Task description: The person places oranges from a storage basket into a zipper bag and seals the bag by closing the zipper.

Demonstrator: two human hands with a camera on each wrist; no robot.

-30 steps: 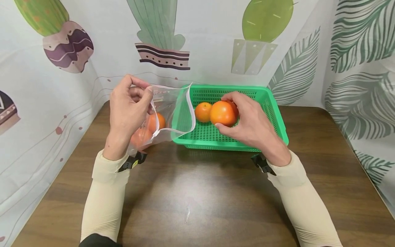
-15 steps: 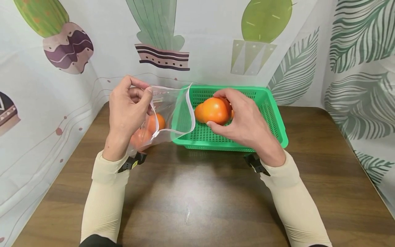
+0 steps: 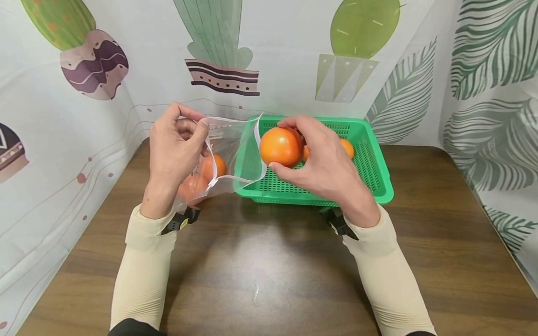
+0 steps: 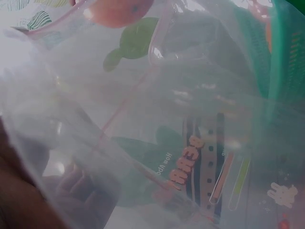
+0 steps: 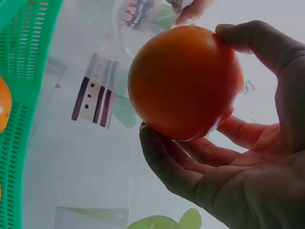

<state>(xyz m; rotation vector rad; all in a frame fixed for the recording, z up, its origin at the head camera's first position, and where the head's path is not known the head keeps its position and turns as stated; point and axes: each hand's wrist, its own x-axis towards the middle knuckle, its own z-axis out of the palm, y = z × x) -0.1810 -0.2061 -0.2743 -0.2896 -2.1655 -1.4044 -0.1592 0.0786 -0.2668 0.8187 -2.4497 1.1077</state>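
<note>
My left hand (image 3: pixel 176 144) pinches the rim of a clear zip bag (image 3: pixel 245 161), whose white-edged mouth gapes toward the right. Low in the bag lie oranges, one plainly visible (image 3: pixel 216 165). Between the thumb and fingers of my right hand (image 3: pixel 332 168) is a large orange (image 3: pixel 279 147), held just at the bag's mouth above the green basket (image 3: pixel 380 179). The right wrist view shows this orange (image 5: pixel 183 83) gripped from its side. Through the filmy plastic (image 4: pixel 143 119) of the bag, the left wrist view catches the same orange (image 4: pixel 121 12) at the top.
More oranges (image 3: pixel 347 148) sit in the green basket, partly behind my right hand. A wooden table (image 3: pixel 260 261) carries the basket and bag. Behind it hangs a white cloth (image 3: pixel 286 46) printed with cacti and leaves.
My right hand has carried the orange leftward over the basket to the bag's mouth, uncovering an orange on the right of the basket. The left hand and bag have stayed put.
</note>
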